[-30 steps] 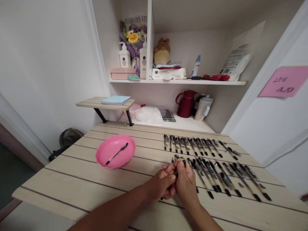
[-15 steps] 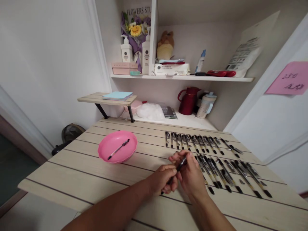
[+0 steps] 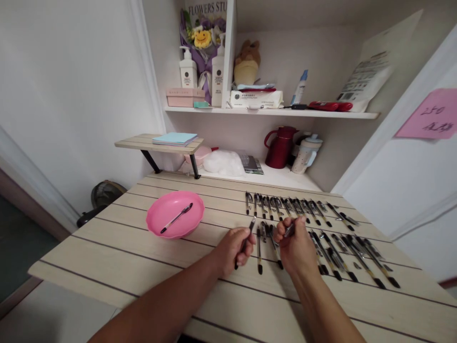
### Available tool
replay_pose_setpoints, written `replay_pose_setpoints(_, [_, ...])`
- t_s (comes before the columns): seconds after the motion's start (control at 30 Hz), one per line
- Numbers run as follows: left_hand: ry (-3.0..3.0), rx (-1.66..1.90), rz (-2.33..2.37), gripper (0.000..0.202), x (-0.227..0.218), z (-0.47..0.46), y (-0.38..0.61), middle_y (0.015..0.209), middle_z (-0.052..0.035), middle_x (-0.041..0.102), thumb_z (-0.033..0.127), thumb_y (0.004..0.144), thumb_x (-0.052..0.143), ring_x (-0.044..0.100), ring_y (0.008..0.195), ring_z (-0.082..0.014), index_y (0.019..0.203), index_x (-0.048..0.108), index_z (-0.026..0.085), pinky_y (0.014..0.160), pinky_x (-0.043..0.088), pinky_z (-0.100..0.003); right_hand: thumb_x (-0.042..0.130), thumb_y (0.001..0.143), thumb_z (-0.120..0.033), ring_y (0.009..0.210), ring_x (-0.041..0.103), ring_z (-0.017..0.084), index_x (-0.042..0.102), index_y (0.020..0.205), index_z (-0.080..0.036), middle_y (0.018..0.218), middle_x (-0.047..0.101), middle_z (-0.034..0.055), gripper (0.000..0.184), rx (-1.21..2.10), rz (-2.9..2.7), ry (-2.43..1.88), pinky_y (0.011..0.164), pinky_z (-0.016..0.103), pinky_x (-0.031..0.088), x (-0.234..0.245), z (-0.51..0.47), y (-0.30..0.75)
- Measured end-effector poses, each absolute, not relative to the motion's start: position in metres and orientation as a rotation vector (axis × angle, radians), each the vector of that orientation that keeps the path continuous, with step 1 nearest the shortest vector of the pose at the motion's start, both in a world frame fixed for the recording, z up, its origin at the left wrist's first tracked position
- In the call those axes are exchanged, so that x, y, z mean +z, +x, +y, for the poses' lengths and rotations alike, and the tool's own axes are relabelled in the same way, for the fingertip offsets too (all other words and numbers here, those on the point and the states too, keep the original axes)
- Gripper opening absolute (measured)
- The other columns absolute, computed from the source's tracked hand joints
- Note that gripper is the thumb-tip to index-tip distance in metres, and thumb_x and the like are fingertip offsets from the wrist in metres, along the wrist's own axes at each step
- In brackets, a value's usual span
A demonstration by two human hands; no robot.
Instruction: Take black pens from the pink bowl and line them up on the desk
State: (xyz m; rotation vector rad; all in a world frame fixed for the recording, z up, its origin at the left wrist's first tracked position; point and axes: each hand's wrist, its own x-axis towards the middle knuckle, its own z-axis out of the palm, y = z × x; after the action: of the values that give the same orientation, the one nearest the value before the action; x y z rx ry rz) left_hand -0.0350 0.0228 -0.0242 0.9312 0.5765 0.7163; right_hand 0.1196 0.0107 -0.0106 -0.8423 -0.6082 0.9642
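My left hand is closed around a black pen, whose tip end points up and away past the thumb. To its right, my right hand pinches a dark pen cap, partly hidden by the fingers. The hands are apart above the table. Behind and beside them lie two rows of pens, a far row and a near row, with separate caps and small clips among them. One capped pen rests inside the pink bowl on the left.
A small raised stand holds blue paper at the back left of the slatted table. Behind the table, a red jug and a pale cup stand under a shelf with bottles and boxes.
My hands, together on the pen before, have separated. The right hand moved right with the cap, while the left kept the pen, its tip now exposed.
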Motion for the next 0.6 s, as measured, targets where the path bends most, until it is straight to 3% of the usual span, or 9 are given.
replay_pose_setpoints(0.13, [0.849,0.869,0.639,0.03,-0.025,0.039,-0.042,0.048,0.0059,0.045,0.046,0.075,0.049,0.027,0.029,-0.0023,0.074,0.05,0.016,0.032,0.015,-0.017,0.058,0.071,-0.047,0.052,0.053,0.009,0.053,0.083,-0.021,0.064,0.056,-0.0031,0.029,0.961,-0.727,-1.096,0.046,0.02,0.042,-0.016,0.014,0.113])
replay_pose_setpoints(0.27, [0.795,0.964,0.675,0.03,-0.03,0.049,-0.046,0.048,0.0061,0.045,0.046,0.074,0.05,0.029,0.03,-0.0027,0.075,0.05,0.016,0.033,0.017,-0.017,0.06,0.068,-0.04,0.058,0.058,0.014,0.055,0.085,-0.019,0.063,0.058,-0.001,0.027,1.029,-0.874,-1.269,0.053,0.024,0.047,-0.015,0.023,0.112])
replay_pose_setpoints(0.37, [0.795,0.979,0.683,0.031,-0.032,0.051,-0.045,0.049,0.0061,0.045,0.047,0.074,0.051,0.029,0.03,-0.0026,0.075,0.05,0.016,0.033,0.017,-0.017,0.061,0.066,-0.033,0.051,0.056,0.013,0.057,0.088,-0.018,0.058,0.058,-0.0018,0.026,1.068,-1.145,-1.431,0.048,0.024,0.044,-0.014,0.037,0.116])
replay_pose_setpoints(0.6, [0.856,0.956,0.674,0.032,-0.036,0.052,-0.044,0.049,0.0059,0.045,0.047,0.074,0.051,0.03,0.03,-0.0028,0.074,0.051,0.016,0.031,0.019,-0.017,0.061,0.061,-0.017,0.042,0.052,0.01,0.064,0.084,-0.017,0.05,0.057,-0.0036,0.023,0.788,-1.588,-1.779,0.045,0.021,0.035,-0.01,0.074,0.116])
